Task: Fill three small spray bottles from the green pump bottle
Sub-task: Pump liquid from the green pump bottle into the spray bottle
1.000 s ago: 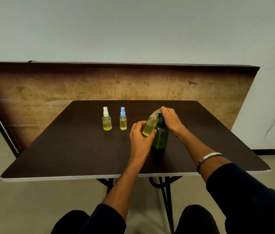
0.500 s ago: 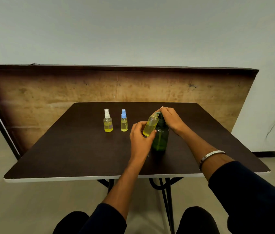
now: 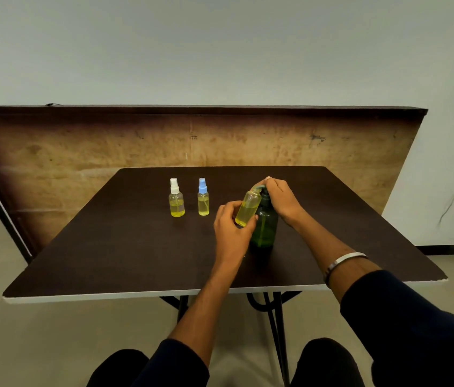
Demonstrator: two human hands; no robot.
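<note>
Dark table (image 3: 108, 255), broad bare near edge

I saw open dark brown table (image 3: 108, 247) along the near edge and far right. Two small yellow-filled spray bottles, white-capped (image 3: 176, 198) and blue-capped (image 3: 203, 198), stood apart at centre-left, with a gap between them; the tall green pump bottle (image 3: 265, 223) blocked centre-right.

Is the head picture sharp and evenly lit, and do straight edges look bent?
Head view: sharp around the green bottle and both hands, left and right; light soft and dim, with faint shadows on the table; the wide lens bends the board's top edge and darkens its left corner.
</note>
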